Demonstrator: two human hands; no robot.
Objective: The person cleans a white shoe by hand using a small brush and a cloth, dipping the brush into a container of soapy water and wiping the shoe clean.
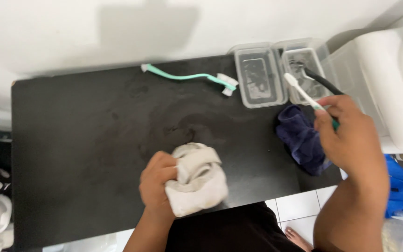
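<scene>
Left hand (pixel 157 184): nearest the camera, fingers clenched round a bunched pale cloth (pixel 197 179), pressed on the black table (pixel 71 140).
Right hand (pixel 350 135): right of the cloth, raised, pinching a white toothbrush (pixel 302 92); long axis slants up-left, head over the far clear tub (pixel 304 74).
Landmark, cloth: second tub (pixel 257 77) up-right; green brush (pixel 187 77) well above, lying crosswise.
Between: navy cloth (pixel 302 137), just right of the pale cloth, under the right hand.

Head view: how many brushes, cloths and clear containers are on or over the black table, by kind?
Brushes: 2, green brush lying on the table, one in the right hand
Cloths: 2, grey cloth in the left hand, navy cloth
Clear containers: 2
Total: 6
</scene>
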